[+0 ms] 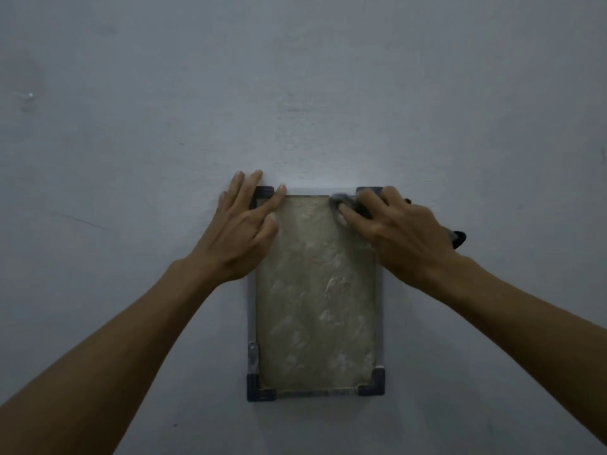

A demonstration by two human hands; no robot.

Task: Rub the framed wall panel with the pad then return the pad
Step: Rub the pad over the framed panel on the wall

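Note:
A framed wall panel (315, 303) hangs upright on the wall, with a smeared beige face, a pale frame and dark corner pieces. My left hand (241, 231) lies flat with fingers spread over its top left corner and left edge. My right hand (391, 233) presses a grey pad (343, 200) against the panel's top right part. Most of the pad is hidden under my fingers.
The pale grey wall (295, 93) fills the view around the panel. A small dark object (460, 238) sticks out on the wall just right of my right hand. A small clip or fitting (252, 356) sits on the frame's lower left edge.

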